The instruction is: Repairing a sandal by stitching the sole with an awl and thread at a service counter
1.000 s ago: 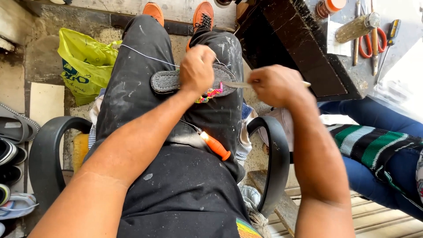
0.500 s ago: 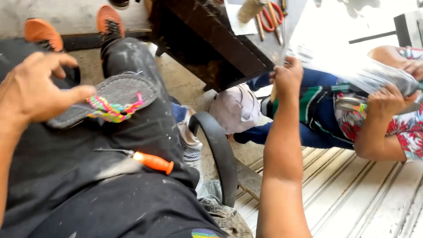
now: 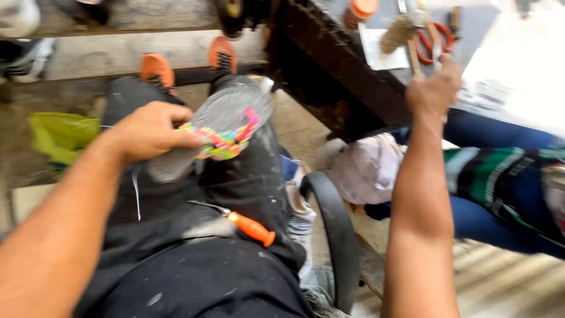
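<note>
Holding: my left hand (image 3: pixel 147 131), fingers closed on the sandal (image 3: pixel 215 126), sole up on my thigh.
Reaching: my right hand (image 3: pixel 434 88) at worktop (image 3: pixel 500 65) tools; grip unclear.
Tip: keep sandal pinned.

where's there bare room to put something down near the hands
Bare lap below the orange-handled tool, toward the waist, is free. So is the concrete floor between the knee and the dark bench frame. Crowded: the benchtop by the right hand, with brush, scissors and paper; the left hand holds a sandal over the thighs.
</note>
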